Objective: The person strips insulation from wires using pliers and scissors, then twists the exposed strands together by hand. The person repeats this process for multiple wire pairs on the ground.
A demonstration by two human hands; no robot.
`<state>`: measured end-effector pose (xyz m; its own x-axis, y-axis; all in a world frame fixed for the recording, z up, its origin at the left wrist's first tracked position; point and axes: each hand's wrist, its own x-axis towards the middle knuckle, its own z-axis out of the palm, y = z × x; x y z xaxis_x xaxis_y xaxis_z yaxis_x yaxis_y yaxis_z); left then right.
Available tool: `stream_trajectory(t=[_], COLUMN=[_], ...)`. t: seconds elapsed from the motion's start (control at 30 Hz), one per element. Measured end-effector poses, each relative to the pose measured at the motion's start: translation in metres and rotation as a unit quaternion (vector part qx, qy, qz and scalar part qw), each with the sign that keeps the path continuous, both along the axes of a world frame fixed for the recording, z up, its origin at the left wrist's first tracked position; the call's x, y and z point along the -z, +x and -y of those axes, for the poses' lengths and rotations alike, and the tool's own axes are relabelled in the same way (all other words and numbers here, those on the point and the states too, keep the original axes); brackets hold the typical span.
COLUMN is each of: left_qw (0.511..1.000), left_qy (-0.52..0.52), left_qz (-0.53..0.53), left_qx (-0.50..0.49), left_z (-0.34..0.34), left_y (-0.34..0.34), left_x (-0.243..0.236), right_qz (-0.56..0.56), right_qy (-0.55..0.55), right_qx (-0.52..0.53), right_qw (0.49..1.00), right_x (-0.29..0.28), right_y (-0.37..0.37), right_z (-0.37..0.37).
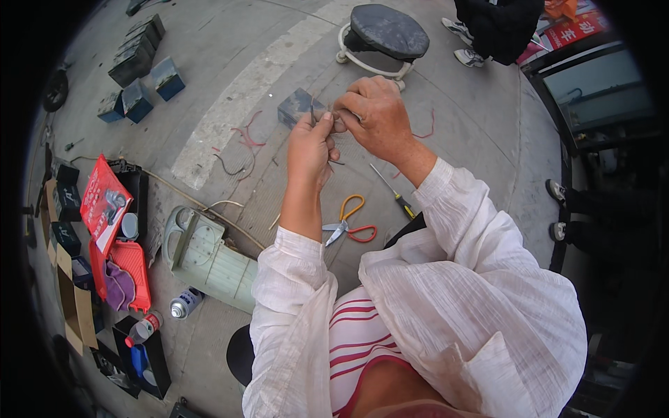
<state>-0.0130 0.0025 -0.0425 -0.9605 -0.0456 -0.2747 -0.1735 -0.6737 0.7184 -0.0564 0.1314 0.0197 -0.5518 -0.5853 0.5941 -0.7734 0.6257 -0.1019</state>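
Observation:
Out in front of me, my left hand (311,150) and my right hand (380,117) meet, fingertips pinched close together. A thin dark wire-like piece (313,111) sticks up out of my left hand. Whatever lies between my right fingertips is too small to make out. Just beyond them on the ground is a grey battery-like block (295,106), partly covered by my left hand. Orange-and-red-handled scissors (345,224) lie open below my hands. To their right is a screwdriver (402,203) with a yellow-and-black handle. Loose red and dark wires (248,142) lie at left.
Left of me are a pale green plastic housing (209,258), a spray can (187,302), a bottle (144,329), a red case (131,268) and cardboard boxes (74,299). Several batteries (138,102) sit far left. A black-topped stool (388,31) stands ahead. Two people (498,28) are nearby at right.

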Motion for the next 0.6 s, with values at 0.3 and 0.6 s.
stream_trajectory(t=[0.3, 0.6], left_qw=[0.962, 0.875], left_qy=[-0.252, -0.452], left_qz=[-0.082, -0.115], left_qx=[-0.072, -0.13], left_z=[-0.001, -0.01], left_y=[-0.003, 0.004], left_x=[0.008, -0.005], right_qz=[0.049, 0.139], right_qy=[-0.077, -0.118], right_qx=[0.053, 0.05], right_qw=[0.994, 0.982], right_x=[-0.002, 0.0], right_y=[0.004, 0.004], right_z=[0.001, -0.003])
